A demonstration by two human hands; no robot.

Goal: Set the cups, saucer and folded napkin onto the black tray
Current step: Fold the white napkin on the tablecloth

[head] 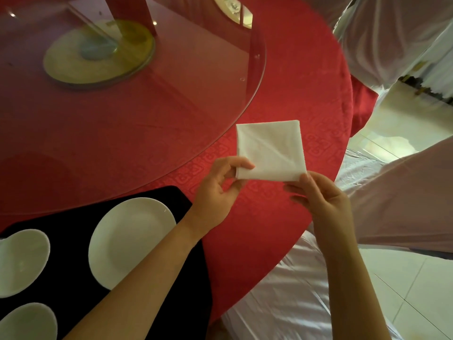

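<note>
A white folded napkin (pixel 269 149) is held just above the red tablecloth, right of centre. My left hand (pixel 218 185) pinches its near left corner, and my right hand (pixel 321 192) pinches its near right corner. The black tray (pixel 181 200) lies at the lower left, partly under my left forearm. On it rests a white saucer (pixel 127 241), with two white cups (pixel 22 261) (pixel 29 322) further left, both cut by the frame edge.
A round glass turntable (pixel 171 99) covers the middle of the red table (pixel 306 69), its rim running close to the tray. Chairs in white covers (pixel 392 40) (pixel 294 290) stand around the table's right and near sides.
</note>
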